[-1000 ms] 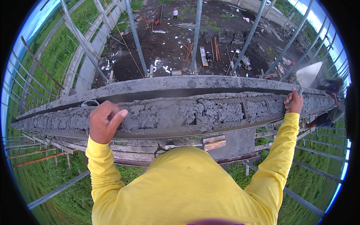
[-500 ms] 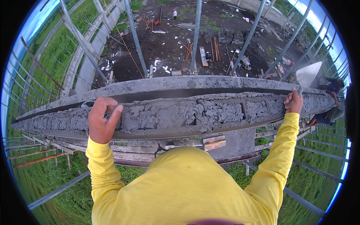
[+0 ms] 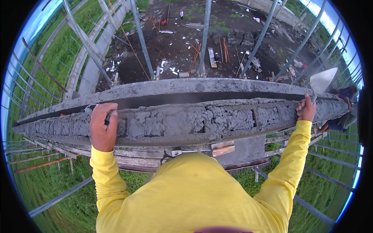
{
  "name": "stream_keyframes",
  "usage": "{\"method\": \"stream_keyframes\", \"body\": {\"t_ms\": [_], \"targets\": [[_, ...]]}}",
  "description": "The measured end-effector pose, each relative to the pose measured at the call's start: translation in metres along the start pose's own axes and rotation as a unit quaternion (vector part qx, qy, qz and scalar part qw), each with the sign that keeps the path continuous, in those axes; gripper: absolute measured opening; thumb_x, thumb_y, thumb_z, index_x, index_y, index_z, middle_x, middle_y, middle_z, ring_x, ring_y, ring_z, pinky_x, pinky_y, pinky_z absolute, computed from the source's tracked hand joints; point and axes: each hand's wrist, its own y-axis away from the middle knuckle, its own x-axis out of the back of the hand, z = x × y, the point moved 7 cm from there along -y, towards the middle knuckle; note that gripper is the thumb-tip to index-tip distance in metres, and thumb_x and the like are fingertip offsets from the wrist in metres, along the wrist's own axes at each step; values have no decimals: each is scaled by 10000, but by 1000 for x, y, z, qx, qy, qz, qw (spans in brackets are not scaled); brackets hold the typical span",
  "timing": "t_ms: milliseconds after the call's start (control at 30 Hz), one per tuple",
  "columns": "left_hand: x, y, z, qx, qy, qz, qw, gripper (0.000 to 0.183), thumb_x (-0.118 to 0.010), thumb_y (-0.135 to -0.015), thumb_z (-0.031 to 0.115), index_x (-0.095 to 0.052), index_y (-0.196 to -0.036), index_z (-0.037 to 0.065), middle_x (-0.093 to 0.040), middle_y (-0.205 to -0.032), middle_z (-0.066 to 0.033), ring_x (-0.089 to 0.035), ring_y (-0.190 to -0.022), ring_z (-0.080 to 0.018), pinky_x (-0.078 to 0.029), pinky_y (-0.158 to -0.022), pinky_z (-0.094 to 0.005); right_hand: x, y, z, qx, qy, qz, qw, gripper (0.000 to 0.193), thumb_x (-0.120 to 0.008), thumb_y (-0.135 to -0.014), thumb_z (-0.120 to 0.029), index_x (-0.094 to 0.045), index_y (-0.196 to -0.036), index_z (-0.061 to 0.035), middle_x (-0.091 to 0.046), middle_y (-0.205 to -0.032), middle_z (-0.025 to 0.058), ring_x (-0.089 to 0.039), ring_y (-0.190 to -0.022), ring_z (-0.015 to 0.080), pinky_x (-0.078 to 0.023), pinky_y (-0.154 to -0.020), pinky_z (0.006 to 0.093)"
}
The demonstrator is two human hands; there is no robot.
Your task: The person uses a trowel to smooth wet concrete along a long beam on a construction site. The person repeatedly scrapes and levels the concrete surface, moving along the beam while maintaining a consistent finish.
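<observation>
My right hand (image 3: 306, 108) is wrapped round the handle of a pointing trowel (image 3: 323, 80), its pale pointed blade raised up and away to the right. It hovers over the right part of a block wall top (image 3: 229, 117) coated in rough grey mortar. Over the wall's left part is my left hand (image 3: 103, 126), fingers curled and thumb bent towards them; whatever they may pinch is too small to make out. Dark gaps show between the mortared blocks. A smooth concrete beam (image 3: 175, 86) runs along the far side, with a dark slot between it and the blocks.
A wooden float (image 3: 223, 148) lies on the scaffold planks (image 3: 136, 155) below the wall. Steel poles (image 3: 205, 39) stand beyond the beam. At the far right a co-worker (image 3: 344, 116) leans by the wall. Far below, a person (image 3: 181, 14) stands on dark ground with scattered debris.
My left thumb and fingers have drawn closer together, and the hand has shifted slightly left. My right hand has moved a little right, the trowel blade swinging lower and to the right.
</observation>
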Motion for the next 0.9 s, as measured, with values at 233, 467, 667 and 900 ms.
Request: {"method": "stream_keyframes", "body": {"t_ms": [233,467,667,900], "targets": [[-21,7,-23,70,13,-13,997,177,-597,-941,-16,-655,-1108,-6,-669,-1083,-145,-637,-1033,-296,-474,-963,-367,-4,3,-3,-3,16,2,1000,215,-688,-955,-209,-506,-923,-99,-461,-615,10,-459,-459,132,-394,-423,275],[-27,4,-25,73,0,-28,997,177,-573,-954,-31,-648,-1114,-14,-664,-1095,-151,-627,-1021,-297,-474,-961,-385,-7,2,-2,-17,59,19,998,216,-692,-955,-223,-507,-943,-112,-462,-630,3,-457,-472,125,-384,-430,266],[-26,2,-25,95,7,-11,995,214,-588,-940,-43,-648,-1144,-19,-657,-1083,-148,-626,-998,-274,-477,-943,-375,-7,3,-2,-21,84,23,996,196,-677,-968,-224,-518,-947,-111,-459,-646,3,-461,-494,123,-377,-444,259],[-26,2,-26,111,11,-8,994,263,-617,-909,-49,-657,-1167,-22,-649,-1031,-130,-627,-951,-247,-480,-918,-357,-7,5,-3,-16,41,26,999,168,-650,-992,-203,-522,-951,-103,-472,-667,9,-467,-528,124,-397,-483,253]]}}
